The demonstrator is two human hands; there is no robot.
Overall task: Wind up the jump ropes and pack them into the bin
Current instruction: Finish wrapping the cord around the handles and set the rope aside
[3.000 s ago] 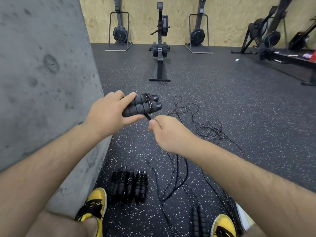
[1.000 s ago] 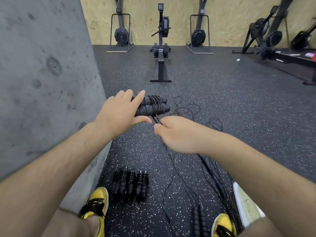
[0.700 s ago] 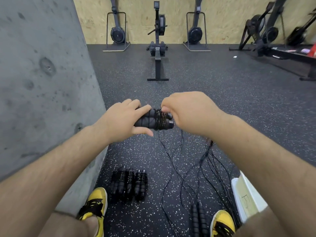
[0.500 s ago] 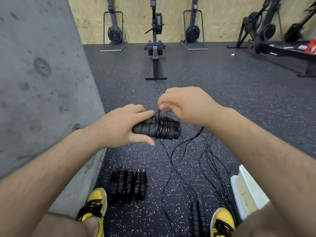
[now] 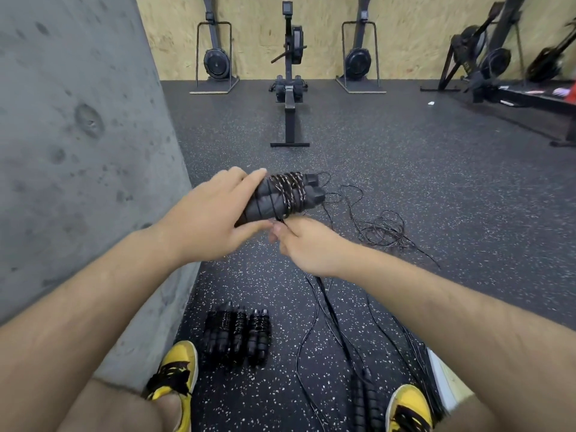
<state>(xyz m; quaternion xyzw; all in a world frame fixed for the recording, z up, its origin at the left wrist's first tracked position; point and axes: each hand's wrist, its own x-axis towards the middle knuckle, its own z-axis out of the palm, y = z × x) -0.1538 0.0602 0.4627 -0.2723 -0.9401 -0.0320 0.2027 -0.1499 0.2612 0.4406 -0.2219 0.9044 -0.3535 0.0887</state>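
Note:
My left hand (image 5: 215,219) grips a pair of black jump rope handles (image 5: 282,196) held side by side, with several turns of thin black cord wound round them. Just below the handles my right hand (image 5: 307,244) pinches the cord where it leaves the bundle. The loose cord (image 5: 381,230) trails in loops over the floor to the right. Three wound rope bundles (image 5: 238,333) lie on the floor by my left foot. A white bin (image 5: 444,385) shows only as a corner at the lower right, behind my right arm.
A grey concrete wall (image 5: 78,151) stands close on the left. More loose cords and another pair of handles (image 5: 363,400) lie between my yellow shoes. A rowing machine (image 5: 290,88) and other gym machines stand along the far plywood wall.
My right hand has come down from above the handles to below them, carrying the cord round. More turns sit on the handles than three seconds ago.

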